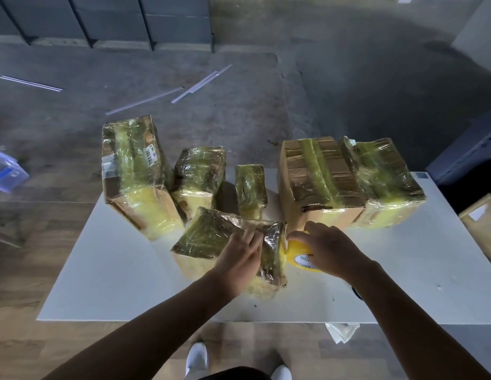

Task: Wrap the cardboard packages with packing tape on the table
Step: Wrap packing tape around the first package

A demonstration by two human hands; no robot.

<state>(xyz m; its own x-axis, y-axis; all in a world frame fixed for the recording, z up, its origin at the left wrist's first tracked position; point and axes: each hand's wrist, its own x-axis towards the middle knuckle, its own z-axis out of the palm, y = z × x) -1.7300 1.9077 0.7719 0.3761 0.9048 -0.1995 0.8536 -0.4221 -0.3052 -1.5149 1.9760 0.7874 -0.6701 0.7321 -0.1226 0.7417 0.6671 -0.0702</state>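
Head view: the left hand lays straight fingers flat on the tape-covered brown cardboard package at mid white counter, while the right hand clasps the yellow packing-tape roll just beside its right edge, so a taut, low pull should lay the tape smooth.

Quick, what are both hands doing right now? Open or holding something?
Left hand: open, fingers pressing flat on the front package.
Right hand: closed around the yellow tape roll.
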